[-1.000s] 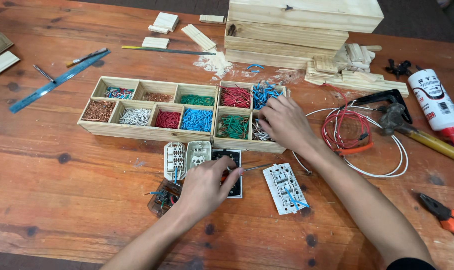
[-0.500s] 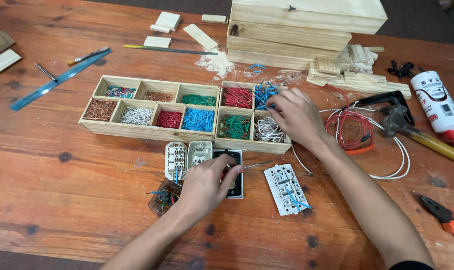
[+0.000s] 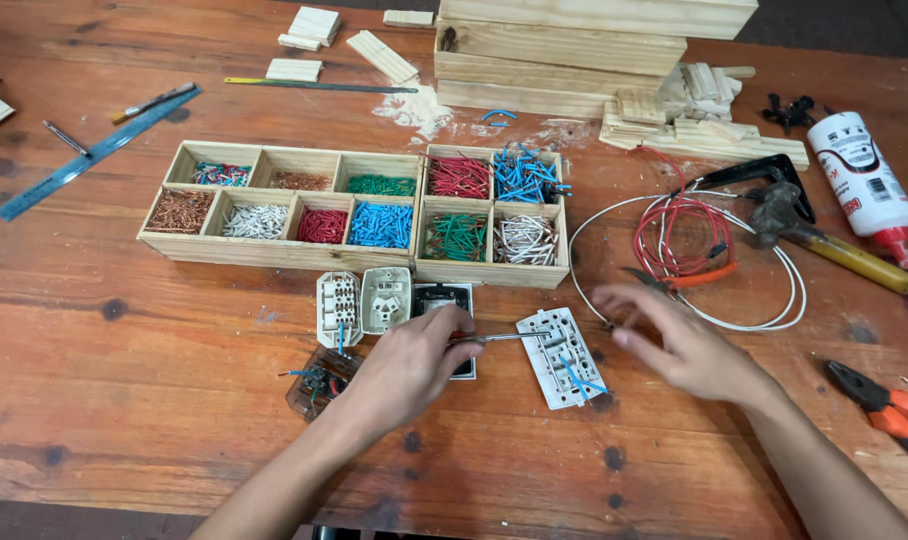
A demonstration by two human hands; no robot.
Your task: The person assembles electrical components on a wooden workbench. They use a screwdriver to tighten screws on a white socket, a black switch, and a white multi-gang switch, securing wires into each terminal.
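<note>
My left hand grips a small screwdriver whose shaft points right onto a white switch module lying back-up with short blue wires in it. My right hand hovers blurred just right of that module, fingers loosely curled; I cannot tell whether it holds anything. Under my left hand lies a black plate. Two pale socket modules lie to its left, and a clear part with wire ends sits by my left wrist. Behind them stands a wooden divided tray of coloured wire pieces.
A coil of red and white wire lies behind my right hand. A hammer, a white glue bottle and orange pliers are at the right. Stacked planks stand at the back, a blue ruler at the left.
My right hand has left the tray's white-wire compartment and come back toward me, to the right of the white switch module. My left hand has stayed with the screwdriver.
</note>
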